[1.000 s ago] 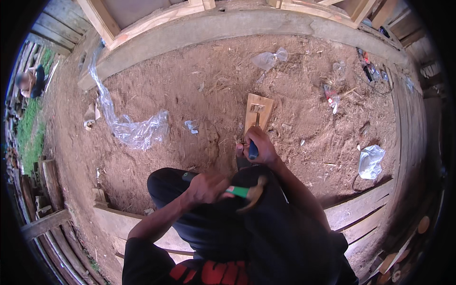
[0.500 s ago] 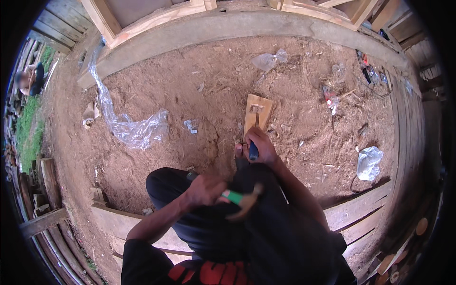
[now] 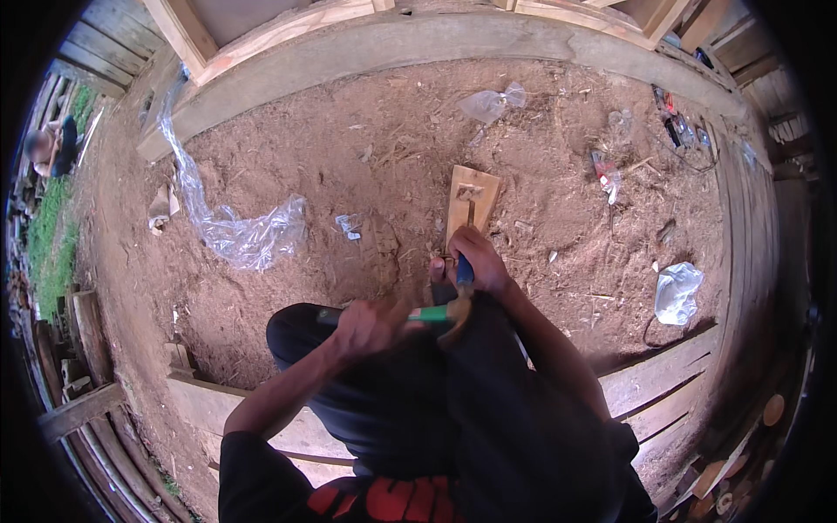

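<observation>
My left hand (image 3: 370, 324) grips a hammer (image 3: 433, 314) by its green and black handle, slightly smeared by motion. The hammer's head meets or nearly meets the butt of a chisel (image 3: 465, 271) with a blue handle. Around that chisel my right hand (image 3: 482, 259) is closed, its blade pointing away from me. The blade's end reaches a roughly cut recess in a short wooden board (image 3: 473, 189). This board lies slanting on the ground beyond my knees, its near end hidden behind my right hand and a foot.
Clear plastic sheeting (image 3: 253, 235) lies on the dirt at left. A plastic bag (image 3: 493, 105) rests farther off, a white bag (image 3: 678, 294) at right. Tools (image 3: 671, 122) are at far right. Planks (image 3: 654, 379) run behind my legs. Another person (image 3: 52, 148) sits outside at far left.
The hammer's head has swung up and away from me to the chisel's butt, and its handle is now nearly level. My right hand keeps the chisel in about the same place.
</observation>
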Available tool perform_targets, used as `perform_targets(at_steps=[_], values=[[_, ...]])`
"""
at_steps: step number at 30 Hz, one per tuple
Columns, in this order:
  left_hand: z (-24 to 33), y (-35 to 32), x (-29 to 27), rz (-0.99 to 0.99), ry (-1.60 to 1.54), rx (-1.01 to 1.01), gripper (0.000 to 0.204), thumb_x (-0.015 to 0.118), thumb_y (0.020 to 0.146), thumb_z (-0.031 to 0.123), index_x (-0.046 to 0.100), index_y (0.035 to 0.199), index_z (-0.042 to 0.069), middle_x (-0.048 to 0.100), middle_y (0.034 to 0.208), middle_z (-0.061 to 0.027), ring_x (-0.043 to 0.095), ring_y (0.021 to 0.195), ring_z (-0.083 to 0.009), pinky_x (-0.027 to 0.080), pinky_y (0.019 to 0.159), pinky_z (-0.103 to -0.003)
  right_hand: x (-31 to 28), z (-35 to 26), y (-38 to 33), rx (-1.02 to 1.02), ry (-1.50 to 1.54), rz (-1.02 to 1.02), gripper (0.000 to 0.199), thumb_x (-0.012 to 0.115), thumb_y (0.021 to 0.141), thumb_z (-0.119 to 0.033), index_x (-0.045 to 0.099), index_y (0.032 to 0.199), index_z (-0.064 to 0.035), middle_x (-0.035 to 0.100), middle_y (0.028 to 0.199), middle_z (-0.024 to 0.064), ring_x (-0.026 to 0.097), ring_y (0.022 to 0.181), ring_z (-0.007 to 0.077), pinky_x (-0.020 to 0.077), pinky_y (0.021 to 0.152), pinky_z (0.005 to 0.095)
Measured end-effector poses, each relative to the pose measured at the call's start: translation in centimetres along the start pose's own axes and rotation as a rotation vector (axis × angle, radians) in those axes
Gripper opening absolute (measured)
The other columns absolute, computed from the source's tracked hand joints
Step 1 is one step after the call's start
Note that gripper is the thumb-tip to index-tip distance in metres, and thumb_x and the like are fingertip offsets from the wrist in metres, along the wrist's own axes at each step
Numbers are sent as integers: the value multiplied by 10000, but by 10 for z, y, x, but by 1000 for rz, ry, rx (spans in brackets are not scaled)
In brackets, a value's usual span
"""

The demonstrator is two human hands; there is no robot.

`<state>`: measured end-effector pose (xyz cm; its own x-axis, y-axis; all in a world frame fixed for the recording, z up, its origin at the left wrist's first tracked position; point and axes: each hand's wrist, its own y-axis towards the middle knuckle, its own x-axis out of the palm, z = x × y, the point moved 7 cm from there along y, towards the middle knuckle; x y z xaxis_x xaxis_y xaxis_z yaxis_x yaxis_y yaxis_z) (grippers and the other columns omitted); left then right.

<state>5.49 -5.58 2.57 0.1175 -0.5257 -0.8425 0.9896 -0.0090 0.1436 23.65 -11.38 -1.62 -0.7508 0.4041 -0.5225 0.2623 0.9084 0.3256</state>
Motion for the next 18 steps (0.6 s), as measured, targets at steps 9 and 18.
perform_targets(at_steps=[9, 18], values=[[6, 3, 0, 20, -41, 91, 331, 673, 847, 376, 532, 801, 79, 502, 670, -63, 559, 557, -236, 470, 489, -367, 2, 2, -2, 63, -29, 22, 174, 610, 748, -80, 439, 759, -49, 451, 760, 131, 486, 732, 330, 433, 681, 425], [2, -8, -3, 66, -180, 216, 391, 588, 897, 437, 518, 799, 65, 513, 674, -80, 563, 556, -263, 461, 487, -385, 1, -2, 2, 54, -33, 4, 203, 627, 752, -114, 436, 761, -47, 441, 767, 131, 475, 740, 332, 425, 680, 419]])
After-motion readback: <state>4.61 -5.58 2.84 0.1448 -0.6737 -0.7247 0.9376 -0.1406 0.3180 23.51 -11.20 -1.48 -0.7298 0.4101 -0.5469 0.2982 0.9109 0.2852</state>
